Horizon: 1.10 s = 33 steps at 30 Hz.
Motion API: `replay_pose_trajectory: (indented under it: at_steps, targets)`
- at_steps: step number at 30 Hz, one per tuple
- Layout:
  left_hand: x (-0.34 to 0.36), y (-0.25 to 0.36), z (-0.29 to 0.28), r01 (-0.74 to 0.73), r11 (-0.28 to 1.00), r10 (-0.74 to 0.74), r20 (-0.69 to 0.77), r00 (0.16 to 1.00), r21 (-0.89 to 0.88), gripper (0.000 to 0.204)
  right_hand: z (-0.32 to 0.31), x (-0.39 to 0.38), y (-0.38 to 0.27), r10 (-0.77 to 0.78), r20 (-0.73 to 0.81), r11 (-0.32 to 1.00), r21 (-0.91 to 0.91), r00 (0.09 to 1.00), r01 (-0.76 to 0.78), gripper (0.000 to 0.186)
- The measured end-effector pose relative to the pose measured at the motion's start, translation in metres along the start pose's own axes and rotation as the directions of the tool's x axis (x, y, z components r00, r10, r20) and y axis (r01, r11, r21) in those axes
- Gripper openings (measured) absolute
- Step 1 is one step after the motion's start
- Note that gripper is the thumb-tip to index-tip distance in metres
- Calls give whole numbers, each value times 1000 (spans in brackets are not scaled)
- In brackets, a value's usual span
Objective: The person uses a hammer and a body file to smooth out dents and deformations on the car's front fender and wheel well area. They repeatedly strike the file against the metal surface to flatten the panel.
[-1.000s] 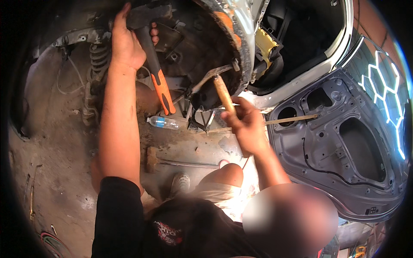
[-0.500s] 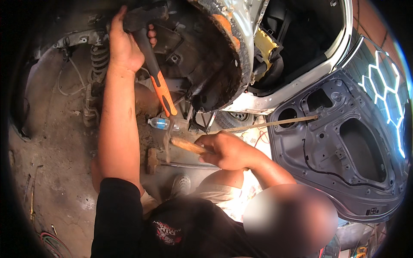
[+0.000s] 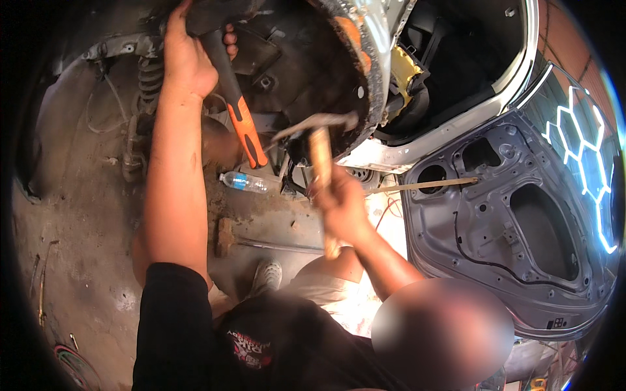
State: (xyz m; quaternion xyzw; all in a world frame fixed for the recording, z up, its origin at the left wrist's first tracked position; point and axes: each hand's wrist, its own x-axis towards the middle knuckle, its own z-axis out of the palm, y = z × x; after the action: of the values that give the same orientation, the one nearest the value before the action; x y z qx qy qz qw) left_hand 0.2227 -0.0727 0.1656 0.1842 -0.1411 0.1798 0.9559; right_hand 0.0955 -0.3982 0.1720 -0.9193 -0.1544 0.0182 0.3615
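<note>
A coil spring and strut (image 3: 147, 98) are noted at the far left of the wheel arch, exposed and rusty. The left hand (image 3: 186, 58) is raised into the arch, its fingers (image 3: 228, 42) closed round the upper end of an orange-and-black handled tool (image 3: 241, 124), whose head is pressed against dark metal and cannot be seen clearly. Just right of it, a wooden-handled hammer (image 3: 319, 163) is gripped firmly by the right hand (image 3: 342, 208), the steel head lying close under the rusted arch lip (image 3: 358, 72).

It is judged that the held tool should be kept steady and square to the work, and that blows should be short and aimed at the tool's end, well clear of the left wrist. Flaking rust overhead is considered a hazard to the eyes.

The concrete floor (image 3: 85, 215) is stained and dusty. A plastic water bottle (image 3: 244, 182) lies below the orange handle, and a second hammer (image 3: 261, 241) rests flat near a shoe (image 3: 267, 277). At the right, a detached grey car door (image 3: 515, 234) lies inner side up beneath the open body shell, with a thin wooden stick (image 3: 424, 186) laid across its edge.
</note>
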Motion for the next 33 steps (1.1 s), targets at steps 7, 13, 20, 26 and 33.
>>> replay_pose_trajectory:
  at_steps: [7, 13, 20, 26, 33]
  targets:
    - [-16, 6, 16, 5, 1000, -5, -119, 993, 1, 58, -38, 20, -15, 104, -23, 986, 134, 994, -100, 12]
    - [-13, 10, 19, 6, 1000, -4, -99, 995, 18, 57, -18, -6, -10, 40, 362, 995, -102, 931, -3, 23]
    - [-12, -1, 19, 26, 999, -24, -97, 995, 22, 54, -7, -16, 2, 71, 399, 995, -87, 914, -40, 20]
    - [-14, -8, 19, 56, 998, -54, -73, 996, 24, 53, -30, 6, 15, 114, -39, 986, 125, 993, -108, 11]
    - [-13, -2, 19, 23, 998, -19, -75, 997, 60, 56, -36, -11, 18, -5, 231, 995, -98, 973, 29, 24]
